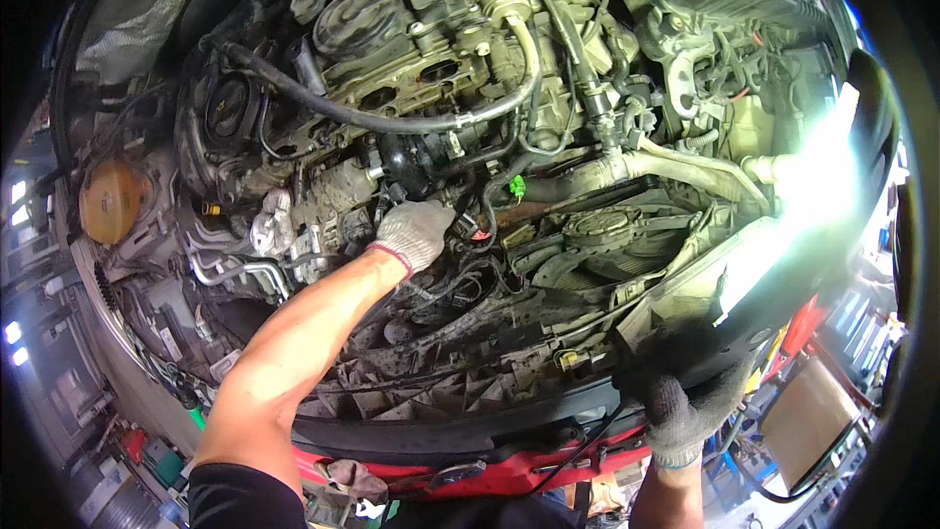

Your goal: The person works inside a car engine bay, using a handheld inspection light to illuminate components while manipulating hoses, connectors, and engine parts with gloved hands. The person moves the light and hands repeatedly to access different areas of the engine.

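My left hand [416,235], in a pale knit glove with a red cuff, reaches down into the engine bay. Its fingers curl in among dark connectors and wiring, just below a black plastic pipe [406,162]; what they grip is hidden. At the lower right my right hand [681,421], in a grey glove, is closed around the dark lower end of a long work light [783,235]. The lamp's bright strip glares over the right side of the bay. Near my left hand lie a bright green clip [517,186] and a small red-orange part [480,235].
The engine [392,29] fills the far side, with a thick black hose [343,118] across it. A radiator fan [597,245] sits right of my left hand. An amber reservoir [113,201] stands at the left. Red bodywork [460,478] runs along the near edge.
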`<state>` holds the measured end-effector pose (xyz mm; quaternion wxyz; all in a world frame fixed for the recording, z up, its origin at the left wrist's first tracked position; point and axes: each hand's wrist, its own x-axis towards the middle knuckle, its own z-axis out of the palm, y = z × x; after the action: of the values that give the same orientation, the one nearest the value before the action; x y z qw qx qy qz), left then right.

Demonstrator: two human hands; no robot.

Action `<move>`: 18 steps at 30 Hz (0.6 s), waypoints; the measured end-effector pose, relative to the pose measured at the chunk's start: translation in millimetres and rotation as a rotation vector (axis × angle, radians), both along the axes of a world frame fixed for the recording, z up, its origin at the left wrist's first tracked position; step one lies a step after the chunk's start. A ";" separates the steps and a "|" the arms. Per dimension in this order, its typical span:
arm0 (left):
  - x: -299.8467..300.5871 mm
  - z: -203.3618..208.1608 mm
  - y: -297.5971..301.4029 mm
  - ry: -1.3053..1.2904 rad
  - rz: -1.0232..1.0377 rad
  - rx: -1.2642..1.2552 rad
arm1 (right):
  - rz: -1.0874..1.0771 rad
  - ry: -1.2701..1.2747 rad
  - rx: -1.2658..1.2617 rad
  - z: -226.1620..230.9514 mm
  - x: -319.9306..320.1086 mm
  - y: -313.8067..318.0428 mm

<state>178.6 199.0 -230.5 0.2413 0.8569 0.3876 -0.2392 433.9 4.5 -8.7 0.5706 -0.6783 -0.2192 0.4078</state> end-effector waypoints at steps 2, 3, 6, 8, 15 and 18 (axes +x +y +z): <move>-0.4 -20.0 -3.0 0.005 0.043 -0.036 | 0.052 -0.077 -0.006 -4.3 3.9 -4.7; 4.9 -22.1 -0.7 0.047 0.052 -0.064 | 0.076 -0.119 -0.003 -6.0 5.3 -5.4; 30.7 -7.2 1.3 0.241 0.030 -0.198 | -0.020 -0.116 0.042 -4.2 -2.6 0.7; 27.1 -8.1 -7.8 0.209 -0.002 -0.169 | 0.009 -0.121 0.014 -0.3 -3.5 4.2; 34.9 -9.9 0.2 0.163 0.184 -0.411 | 0.029 -0.200 -0.024 -4.4 -3.8 0.3; 27.9 -20.9 -2.8 -0.068 0.442 -0.515 | 0.055 -0.160 -0.027 -8.5 1.7 -8.6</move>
<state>206.5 196.2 -251.4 0.5087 0.6706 0.4824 -0.2426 435.6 -4.1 -17.2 0.5308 -0.7100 -0.2771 0.3706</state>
